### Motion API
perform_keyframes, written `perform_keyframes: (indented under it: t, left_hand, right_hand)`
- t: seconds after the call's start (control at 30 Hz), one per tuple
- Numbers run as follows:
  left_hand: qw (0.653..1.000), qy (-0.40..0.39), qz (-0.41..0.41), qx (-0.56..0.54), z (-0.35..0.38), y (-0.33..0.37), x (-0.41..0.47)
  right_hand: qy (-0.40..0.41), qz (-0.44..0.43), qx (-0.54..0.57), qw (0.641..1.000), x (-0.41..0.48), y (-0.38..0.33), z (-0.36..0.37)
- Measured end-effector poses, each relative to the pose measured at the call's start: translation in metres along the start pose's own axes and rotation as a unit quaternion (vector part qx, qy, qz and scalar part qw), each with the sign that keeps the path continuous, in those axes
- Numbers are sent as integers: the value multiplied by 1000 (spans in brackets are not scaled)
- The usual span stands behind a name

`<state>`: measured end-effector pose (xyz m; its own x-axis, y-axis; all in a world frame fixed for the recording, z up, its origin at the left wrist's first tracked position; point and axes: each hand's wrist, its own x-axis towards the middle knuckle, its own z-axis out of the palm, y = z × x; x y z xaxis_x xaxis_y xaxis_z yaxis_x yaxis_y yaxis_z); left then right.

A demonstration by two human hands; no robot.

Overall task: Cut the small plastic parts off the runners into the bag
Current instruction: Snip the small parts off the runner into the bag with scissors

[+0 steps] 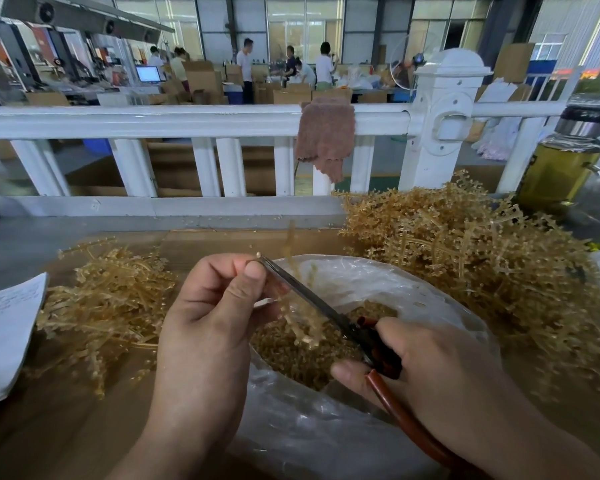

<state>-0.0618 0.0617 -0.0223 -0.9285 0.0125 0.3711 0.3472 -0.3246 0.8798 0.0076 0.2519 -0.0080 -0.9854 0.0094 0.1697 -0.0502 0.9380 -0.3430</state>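
My left hand (212, 317) pinches an amber plastic runner (300, 320) between thumb and fingers above the clear plastic bag (440, 306). The runner is blurred and hangs down over the bag's mouth. My right hand (430, 368) grips scissors (312, 296) by their red-brown handles; the dark blades point up and left, their tip at my left fingertips beside a small part. A heap of cut amber parts (291, 355) lies inside the bag.
A large pile of runners with parts (482, 268) lies to the right, a flatter pile of runners (108, 306) to the left. White paper (4, 334) sits at far left. A white railing (187, 119) with a brown cloth (326, 136) stands behind; a bottle (565, 161) stands right.
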Motion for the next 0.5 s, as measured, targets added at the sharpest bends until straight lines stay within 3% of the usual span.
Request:
perform_keyframes:
  t: [0.5]
  left_hand:
    - [999,-18,27,34,-2,-1,1]
  right_hand:
    - [18,-6,-30,999,-1,-1,-8]
